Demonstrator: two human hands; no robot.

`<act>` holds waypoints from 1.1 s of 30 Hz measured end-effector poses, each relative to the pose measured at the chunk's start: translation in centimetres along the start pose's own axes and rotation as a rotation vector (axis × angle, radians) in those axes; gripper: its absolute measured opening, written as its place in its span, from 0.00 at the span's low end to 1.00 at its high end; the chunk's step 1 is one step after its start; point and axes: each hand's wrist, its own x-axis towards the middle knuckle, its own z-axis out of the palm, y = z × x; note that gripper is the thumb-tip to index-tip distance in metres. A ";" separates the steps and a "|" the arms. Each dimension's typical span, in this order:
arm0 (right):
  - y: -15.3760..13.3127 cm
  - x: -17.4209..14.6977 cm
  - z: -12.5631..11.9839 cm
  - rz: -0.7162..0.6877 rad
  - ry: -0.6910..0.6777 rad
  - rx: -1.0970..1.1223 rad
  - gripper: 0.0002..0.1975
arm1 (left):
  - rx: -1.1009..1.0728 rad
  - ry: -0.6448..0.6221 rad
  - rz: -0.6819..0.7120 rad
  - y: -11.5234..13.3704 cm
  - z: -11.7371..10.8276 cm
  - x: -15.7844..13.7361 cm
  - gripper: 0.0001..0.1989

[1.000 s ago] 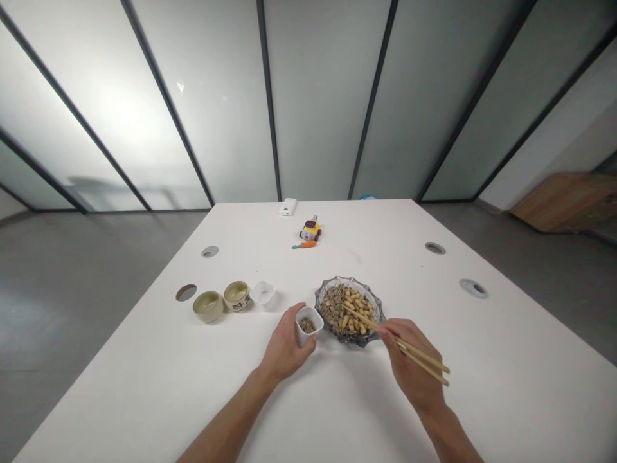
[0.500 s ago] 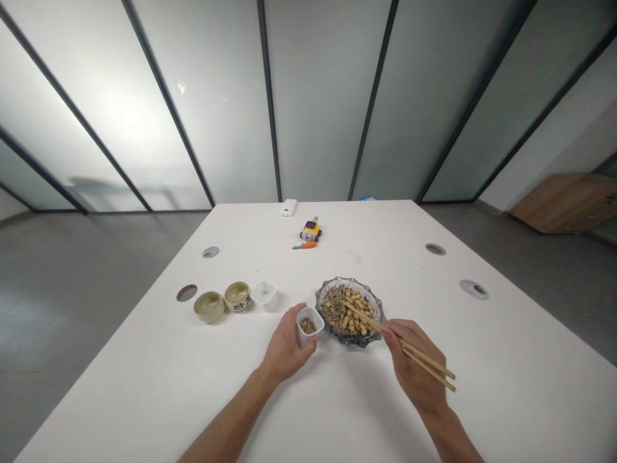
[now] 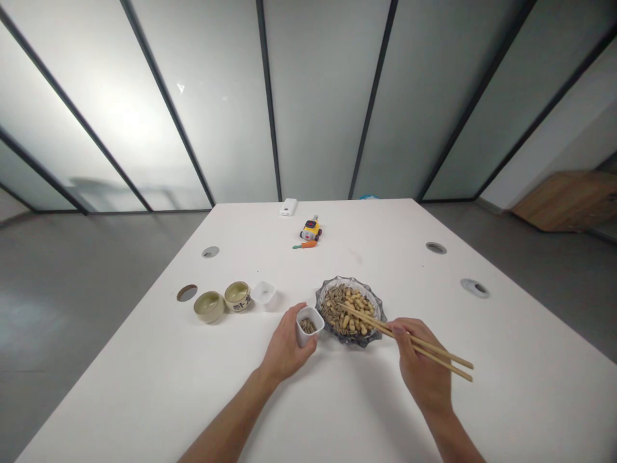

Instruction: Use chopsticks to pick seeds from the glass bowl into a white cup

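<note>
Two hands | left [image 3: 284, 347] grips cup [image 3: 308, 323] | right [image 3: 421, 366] pinches chopsticks [image 3: 409, 339], tips lost among nuts

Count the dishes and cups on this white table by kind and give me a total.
Small white square plastic cups: 2
Round beige ceramic tea cups: 2
Scalloped clear glass dish of peanuts and sunflower seeds: 1
Total: 5

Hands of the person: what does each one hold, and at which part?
The left hand grips the small white cup around its side. The right hand holds the chopsticks about mid-length, tips over the glass bowl.
</note>
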 end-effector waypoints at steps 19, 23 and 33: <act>0.3 0.5 0.0 -0.053 -0.023 -0.034 0.19 | 0.001 -0.003 0.000 0.2 -0.1 0.1 0.32; 0.1 0.4 0.0 -0.071 -0.011 -0.021 0.19 | 0.006 -0.009 0.001 0.2 -0.1 0.1 0.32; 0.2 0.3 0.0 -0.083 0.002 0.017 0.17 | 0.004 0.008 0.013 0.0 0.1 0.1 0.32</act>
